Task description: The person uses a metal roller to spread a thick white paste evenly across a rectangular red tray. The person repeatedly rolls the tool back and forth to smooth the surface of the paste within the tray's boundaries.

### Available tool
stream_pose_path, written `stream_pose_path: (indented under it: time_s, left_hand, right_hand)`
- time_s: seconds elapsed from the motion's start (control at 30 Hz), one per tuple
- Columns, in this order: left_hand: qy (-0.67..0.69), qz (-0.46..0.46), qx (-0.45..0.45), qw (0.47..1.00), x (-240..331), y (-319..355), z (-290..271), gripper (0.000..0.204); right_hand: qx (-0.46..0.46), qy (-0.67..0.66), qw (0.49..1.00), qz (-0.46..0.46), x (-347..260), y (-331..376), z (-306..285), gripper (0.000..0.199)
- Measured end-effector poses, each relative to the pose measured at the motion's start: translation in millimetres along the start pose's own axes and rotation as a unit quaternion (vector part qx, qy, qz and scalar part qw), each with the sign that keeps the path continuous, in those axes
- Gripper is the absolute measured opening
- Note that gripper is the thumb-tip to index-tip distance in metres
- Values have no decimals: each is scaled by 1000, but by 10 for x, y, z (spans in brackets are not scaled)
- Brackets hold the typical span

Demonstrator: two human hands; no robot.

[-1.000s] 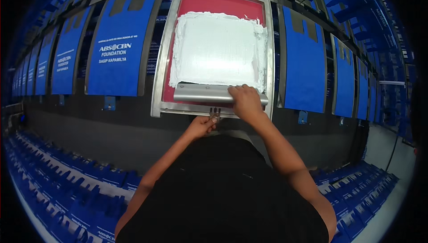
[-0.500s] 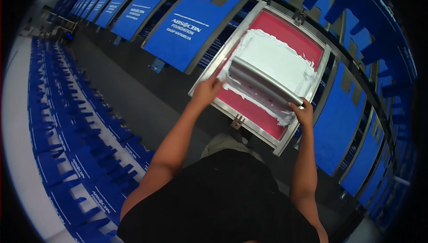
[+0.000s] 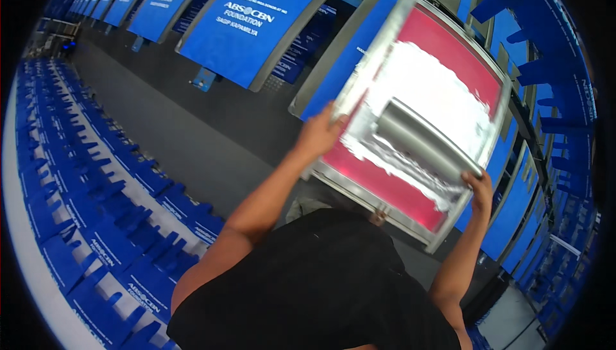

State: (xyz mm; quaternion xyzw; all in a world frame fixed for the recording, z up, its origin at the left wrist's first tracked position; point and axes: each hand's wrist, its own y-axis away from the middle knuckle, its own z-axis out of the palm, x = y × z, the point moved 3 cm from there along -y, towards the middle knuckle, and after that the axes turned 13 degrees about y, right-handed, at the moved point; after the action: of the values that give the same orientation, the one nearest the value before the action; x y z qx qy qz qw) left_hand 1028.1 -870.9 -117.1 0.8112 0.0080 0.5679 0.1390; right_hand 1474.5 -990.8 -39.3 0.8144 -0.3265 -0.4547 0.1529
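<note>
**Both grips on the frame, lifted off the bag**

My left grip (image 3: 319, 137) is closed on the left rail of the frame (image 3: 359, 77), fingers wrapped over its edge. My right grip (image 3: 480, 186) clasps the frame's right rail, just at the end of the squeegee (image 3: 427, 139), which lies across the screen in a wide smear of white ink (image 3: 427, 87). The frame is tilted up in front of me, clear of the surface (image 3: 192, 138).

Going left to right: stacks of blue bags (image 3: 96, 209) lie along the floor on my left; a printed bag (image 3: 253, 19) rests on its board up ahead; then the frame in my hands; more blue bags hang at the right.

As I judge it, the pass of ink is done, since the white spreads over most of the red mesh (image 3: 385, 180). Setting the frame over another bag is left.

Half a second ago both hands held the same rails; now the frame sits higher and more tilted. A second ago it lay flat, my right hand on the squeegee.
</note>
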Motion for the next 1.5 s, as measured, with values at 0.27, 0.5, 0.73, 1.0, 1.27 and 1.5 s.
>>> stream_pose_path:
  time_s: [0.27, 0.5, 0.73, 1.0, 1.27, 1.5]
  left_hand:
    - [94, 23, -158, 983, 317, 352, 1468, 65]
    - [63, 35, -159, 985, 589, 474, 2201, 66]
    - [57, 1, -74, 996, 782, 870, 2773, 48]
    - [27, -57, -42, 997, 955, 1153, 2803, 55]
    - [35, 20, 39, 998, 771, 1255, 2695, 51]
    - [79, 6, 33, 996, 909, 1284, 2765, 48]
  right_hand:
    - [112, 13, 992, 56, 975, 989, -1261, 37]
    - [101, -39, 993, 38, 1718, 730, -1763, 39]
    - [31, -50, 998, -4, 2156, 118, -2179, 41]
    - [-23, -88, 996, -16, 2209, -26, -2298, 38]
    - [-27, -56, 997, -49, 2035, 32, -2244, 39]
    - [-6, -68, 995, -77, 2232, -13, -2217, 38]
